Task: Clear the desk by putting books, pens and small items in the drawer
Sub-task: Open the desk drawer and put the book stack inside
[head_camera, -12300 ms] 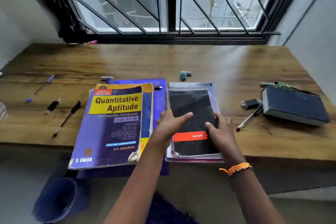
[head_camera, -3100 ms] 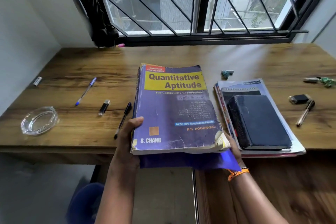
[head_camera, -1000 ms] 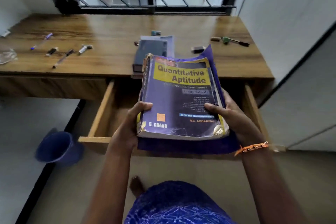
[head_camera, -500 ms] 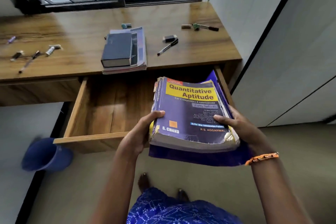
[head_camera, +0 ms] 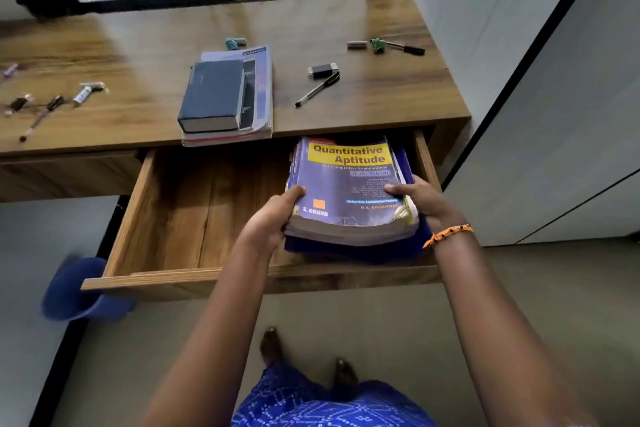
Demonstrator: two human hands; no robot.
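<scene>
A thick purple "Quantitative Aptitude" book point(head_camera: 349, 184) with a blue folder point(head_camera: 353, 251) under it sits low in the right half of the open wooden drawer point(head_camera: 194, 218). My left hand point(head_camera: 273, 218) grips its near left corner and my right hand point(head_camera: 422, 199) grips its near right corner. On the desk point(head_camera: 145, 45) lies a dark hardcover book point(head_camera: 211, 95) stacked on notebooks point(head_camera: 258, 90). A black pen point(head_camera: 317, 88) and a small black item point(head_camera: 322, 70) lie to the right of that stack.
Pens and small items point(head_camera: 52, 104) lie at the desk's left. A green-tipped tool point(head_camera: 396, 46) and a small cylinder point(head_camera: 356, 45) sit far right, a teal piece point(head_camera: 234, 43) behind the stack. A blue bin point(head_camera: 74, 291) stands on the floor left. A white wall point(head_camera: 554, 80) is right.
Both hands have carried the purple book and folder from above the drawer's front edge forward and down into its right half.
</scene>
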